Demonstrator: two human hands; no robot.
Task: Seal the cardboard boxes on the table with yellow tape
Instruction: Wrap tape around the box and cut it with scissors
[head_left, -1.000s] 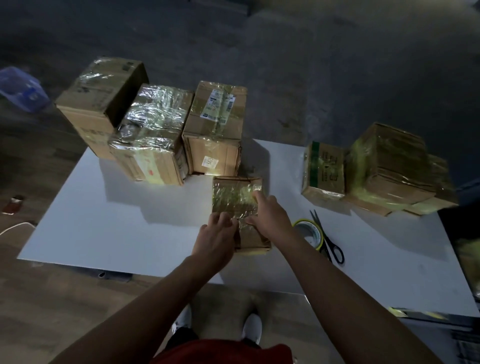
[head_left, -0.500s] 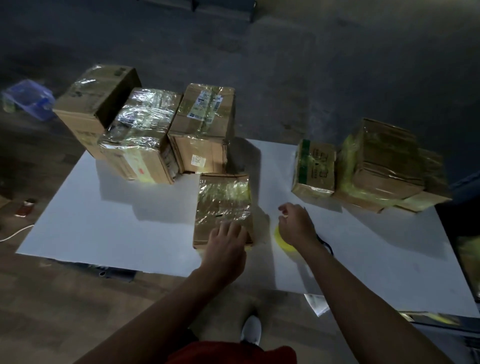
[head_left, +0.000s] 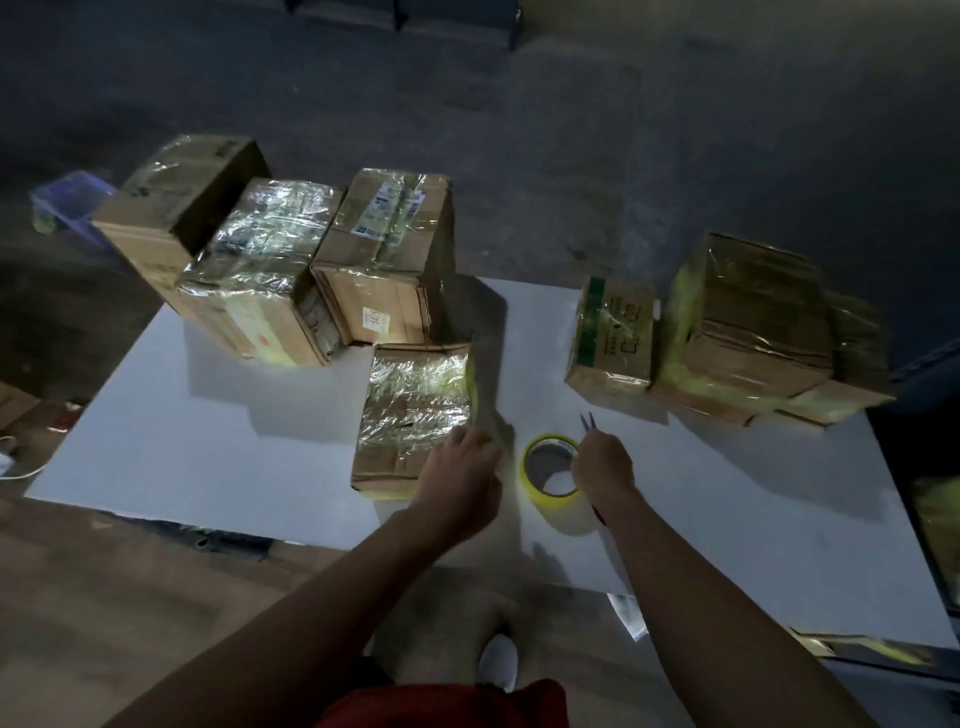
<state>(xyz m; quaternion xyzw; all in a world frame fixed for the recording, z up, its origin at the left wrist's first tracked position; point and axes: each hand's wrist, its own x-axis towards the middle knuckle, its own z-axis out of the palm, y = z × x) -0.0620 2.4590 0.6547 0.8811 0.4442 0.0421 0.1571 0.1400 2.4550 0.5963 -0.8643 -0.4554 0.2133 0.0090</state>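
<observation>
Small cardboard box (head_left: 415, 415), top face covered in glossy tape with yellow showing along its right and near edges, lies flat on the white table (head_left: 171, 441) near the front edge, just in front of the far-left group. Left hand (head_left: 457, 480) sits at that box's near-right corner, fingers loosely spread and holding nothing; motion blur prevents confirming contact with the box. Right hand (head_left: 605, 467) is just right of the yellow tape roll (head_left: 550, 475), fingers curled over the roll's right rim and gripping it; the fingertips themselves are hidden behind the back of the hand. The roll stands between the two hands, apart from the small box. Scissors (head_left: 588, 421): only the blade tips show, projecting beyond the right hand on the tabletop. Far left of the table holds three larger taped boxes (head_left: 384, 260) pressed side by side. Far right holds a box with a green stripe (head_left: 610, 338) standing just beside a stack of taped boxes (head_left: 753, 332) with yellow along their edges. A blue crate (head_left: 67, 202) sits on the dark floor beyond the table's left corner.
</observation>
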